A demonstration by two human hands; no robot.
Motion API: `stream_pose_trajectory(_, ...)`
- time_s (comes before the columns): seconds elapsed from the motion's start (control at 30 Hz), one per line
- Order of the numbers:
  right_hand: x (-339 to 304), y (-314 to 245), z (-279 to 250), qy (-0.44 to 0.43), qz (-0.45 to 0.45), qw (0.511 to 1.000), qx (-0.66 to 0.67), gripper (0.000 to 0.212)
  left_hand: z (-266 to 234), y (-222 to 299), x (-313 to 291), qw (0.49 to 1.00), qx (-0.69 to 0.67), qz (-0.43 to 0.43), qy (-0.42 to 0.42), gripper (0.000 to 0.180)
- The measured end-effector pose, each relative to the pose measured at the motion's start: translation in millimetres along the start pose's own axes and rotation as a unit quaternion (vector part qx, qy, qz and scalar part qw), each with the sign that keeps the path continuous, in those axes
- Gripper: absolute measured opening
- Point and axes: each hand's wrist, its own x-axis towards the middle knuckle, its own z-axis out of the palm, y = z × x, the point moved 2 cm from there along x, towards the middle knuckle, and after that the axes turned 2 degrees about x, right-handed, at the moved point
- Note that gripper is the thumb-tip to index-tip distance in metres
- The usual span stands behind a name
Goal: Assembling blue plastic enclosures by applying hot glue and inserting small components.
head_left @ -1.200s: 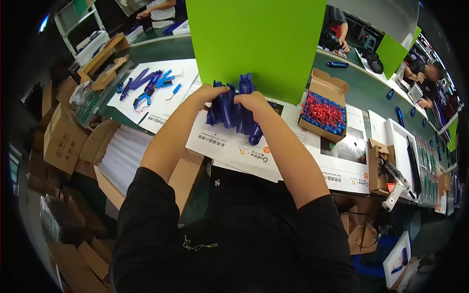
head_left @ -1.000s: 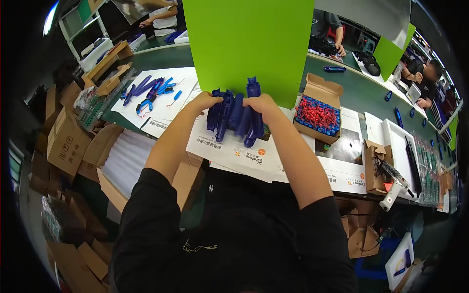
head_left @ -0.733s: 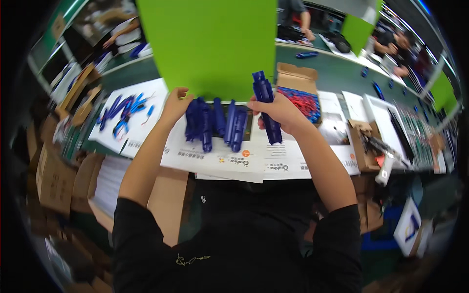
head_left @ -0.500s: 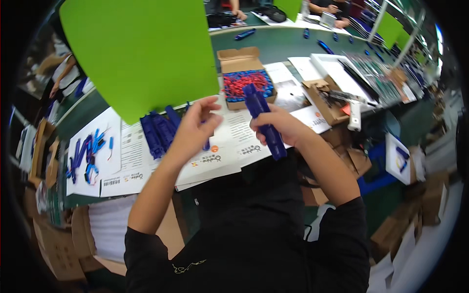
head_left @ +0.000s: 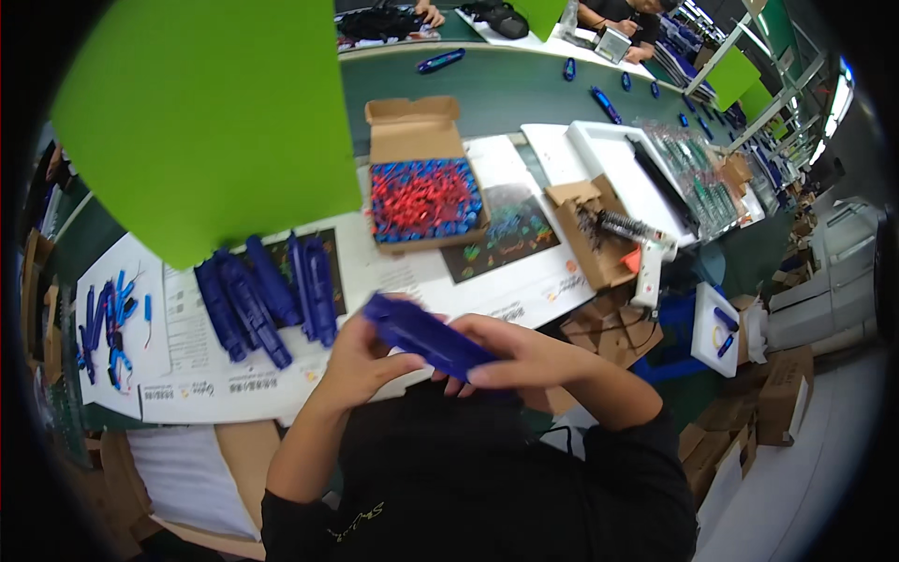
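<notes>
A long dark-blue plastic shell (head_left: 433, 339) is held in front of my chest, slanting down to the right. My left hand (head_left: 354, 367) grips its upper left end, thumb on the near side. The lower right end sits in my right hand (head_left: 524, 354), with the thumb along its edge. Several more dark-blue plastic shells (head_left: 245, 298) lie side by side on the printed paper sheets, left of my left hand. Beyond my hands stands an open cardboard box (head_left: 414, 139) full of small blue parts with red wires (head_left: 426, 199).
A green divider panel (head_left: 201, 122) rises at the back left. Wired blue parts (head_left: 117, 323) lie on white paper at far left. On the right are a white glue gun (head_left: 648, 279), a small brown carton (head_left: 613, 267) and a white tray (head_left: 599, 140). Other people sit across the green bench (head_left: 515, 80).
The shell has come down closer to my body and tilted toward horizontal. My left hand, free and apart before, now grips its other end. The view has shifted.
</notes>
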Motion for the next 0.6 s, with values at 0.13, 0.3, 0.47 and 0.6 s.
stream_pose_trajectory(0.13, -18.9, -17.1, -35.7, 0.045, 0.079, 0.989, -0.115, 0.044, 7.2, -6.8, 30.2, 0.990, -0.113, 0.043, 0.070, 0.058)
stream_pose_trajectory(0.3, -26.9, -7.1, -37.7, 0.180, 0.037, 0.980, -0.078, 0.030, 36.0, -13.1, 65.4, 0.992, -0.121, 0.022, 0.020, 0.069)
stream_pose_trajectory(0.47, -78.3, -10.1, -48.0, 0.228, -0.120, 0.845, -0.469, 0.029, 34.4, -18.9, 58.7, 0.987, -0.156, -0.015, -0.028, 0.053)
stream_pose_trajectory(0.6, -188.6, 5.2, -204.9, 0.727, 0.022, 0.574, -0.376, 0.040, 21.5, -17.8, 62.4, 0.989, -0.135, -0.044, 0.025, 0.048)
